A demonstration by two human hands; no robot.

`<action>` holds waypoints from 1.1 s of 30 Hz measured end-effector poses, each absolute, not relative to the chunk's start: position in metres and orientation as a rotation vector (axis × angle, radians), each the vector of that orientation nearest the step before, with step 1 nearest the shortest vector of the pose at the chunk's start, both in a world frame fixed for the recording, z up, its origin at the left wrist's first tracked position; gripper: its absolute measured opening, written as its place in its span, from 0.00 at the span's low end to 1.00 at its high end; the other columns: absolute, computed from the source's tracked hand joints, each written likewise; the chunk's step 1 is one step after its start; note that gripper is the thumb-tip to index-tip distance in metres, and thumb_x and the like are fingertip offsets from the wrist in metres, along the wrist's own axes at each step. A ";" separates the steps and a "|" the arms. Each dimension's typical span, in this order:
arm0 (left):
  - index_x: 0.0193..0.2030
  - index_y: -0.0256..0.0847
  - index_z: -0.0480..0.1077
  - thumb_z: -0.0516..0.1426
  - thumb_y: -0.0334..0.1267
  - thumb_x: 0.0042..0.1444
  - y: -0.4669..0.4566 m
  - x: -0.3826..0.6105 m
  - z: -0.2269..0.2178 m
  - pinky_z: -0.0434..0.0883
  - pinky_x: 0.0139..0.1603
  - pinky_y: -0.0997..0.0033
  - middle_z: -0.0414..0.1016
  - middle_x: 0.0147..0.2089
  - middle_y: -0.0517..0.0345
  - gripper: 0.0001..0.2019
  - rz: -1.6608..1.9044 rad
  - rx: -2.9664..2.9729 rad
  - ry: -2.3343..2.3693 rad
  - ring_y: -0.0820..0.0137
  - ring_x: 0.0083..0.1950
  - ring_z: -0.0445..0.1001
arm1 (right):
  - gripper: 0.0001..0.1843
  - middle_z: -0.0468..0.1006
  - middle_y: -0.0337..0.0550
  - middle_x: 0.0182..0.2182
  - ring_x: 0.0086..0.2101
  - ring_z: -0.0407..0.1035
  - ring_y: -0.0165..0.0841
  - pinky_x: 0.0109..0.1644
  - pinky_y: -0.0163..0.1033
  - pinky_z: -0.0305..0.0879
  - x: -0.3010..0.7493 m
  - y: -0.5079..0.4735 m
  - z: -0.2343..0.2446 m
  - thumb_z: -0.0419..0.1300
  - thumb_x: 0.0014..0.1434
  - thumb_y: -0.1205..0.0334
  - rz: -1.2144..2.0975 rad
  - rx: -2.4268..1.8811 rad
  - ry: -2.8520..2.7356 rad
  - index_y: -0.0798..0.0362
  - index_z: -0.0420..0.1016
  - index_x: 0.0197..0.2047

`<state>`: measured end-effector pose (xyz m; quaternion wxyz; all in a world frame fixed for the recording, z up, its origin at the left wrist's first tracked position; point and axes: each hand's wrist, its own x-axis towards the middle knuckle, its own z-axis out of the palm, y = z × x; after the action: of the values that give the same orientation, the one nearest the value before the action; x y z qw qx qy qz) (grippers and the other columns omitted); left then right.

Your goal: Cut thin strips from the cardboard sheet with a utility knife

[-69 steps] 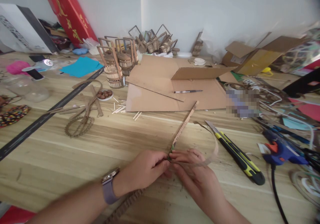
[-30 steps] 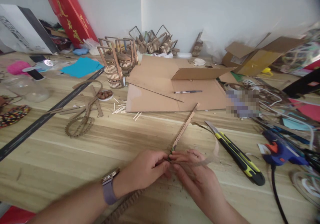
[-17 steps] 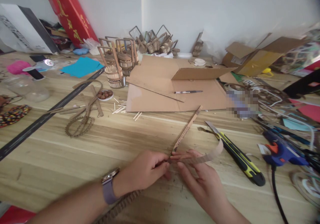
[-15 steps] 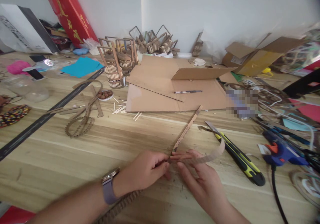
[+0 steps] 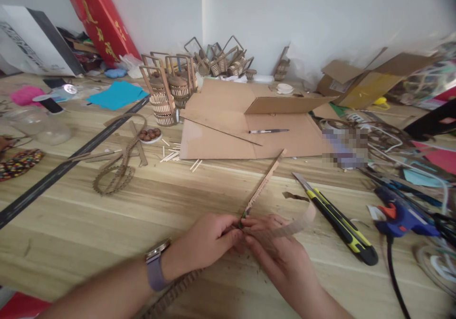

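Note:
My left hand (image 5: 210, 239), with a watch (image 5: 156, 264) on its wrist, is closed in a pinch at the near end of a straight, narrow cardboard strip (image 5: 263, 186). Against it, fingertip to fingertip, my right hand (image 5: 285, 255) is closed on a thin cardboard strip (image 5: 296, 225) whose loose end curls up over the knuckles. Fingers hide the spot where the strips meet. A ridged corrugated strip (image 5: 174, 288) runs out beneath my left wrist. Right of my hands lies a yellow-and-black utility knife (image 5: 342, 224), blade out, near a small dark paper scrap (image 5: 295, 196).
A flattened cardboard box (image 5: 217, 140) bears a pen (image 5: 269, 130). Small lidded baskets (image 5: 162, 102) stand behind it. Left are wooden sticks (image 5: 171, 156), a dish of brown beads (image 5: 150, 136) and coiled corrugated strips (image 5: 114, 178). A blue glue gun (image 5: 402, 214) and its cable lie right.
My right hand has shifted slightly left, its fingers now closer to my left fingertips. The curled strip's loose end has moved a little left and away from the knife.

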<state>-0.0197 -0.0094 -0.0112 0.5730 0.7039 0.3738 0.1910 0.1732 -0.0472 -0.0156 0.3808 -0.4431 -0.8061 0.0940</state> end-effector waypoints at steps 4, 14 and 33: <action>0.42 0.38 0.74 0.51 0.40 0.66 -0.009 -0.020 -0.013 0.71 0.37 0.76 0.81 0.37 0.57 0.12 0.425 1.626 0.874 0.69 0.38 0.79 | 0.07 0.83 0.40 0.36 0.40 0.77 0.35 0.45 0.40 0.72 0.174 -0.046 -0.015 0.56 0.63 0.66 0.242 -1.135 -2.034 0.47 0.75 0.40; 0.38 0.38 0.77 0.49 0.44 0.67 -0.010 -0.022 -0.008 0.69 0.37 0.75 0.81 0.36 0.56 0.18 0.379 1.740 0.882 0.68 0.37 0.78 | 0.08 0.83 0.40 0.34 0.38 0.78 0.36 0.45 0.40 0.74 0.176 -0.048 -0.014 0.55 0.64 0.63 0.270 -1.206 -1.983 0.46 0.76 0.40; 0.39 0.38 0.73 0.50 0.39 0.66 -0.009 -0.020 -0.007 0.67 0.36 0.77 0.80 0.36 0.58 0.12 0.413 1.693 0.892 0.71 0.36 0.77 | 0.06 0.82 0.42 0.37 0.40 0.77 0.34 0.42 0.38 0.74 0.173 -0.050 -0.012 0.56 0.63 0.65 0.353 -1.126 -2.005 0.48 0.74 0.42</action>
<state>-0.0197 -0.0093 -0.0067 0.5581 0.7176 0.3781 0.1751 0.1729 -0.0499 -0.0121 0.3965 -0.4444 -0.7912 0.1391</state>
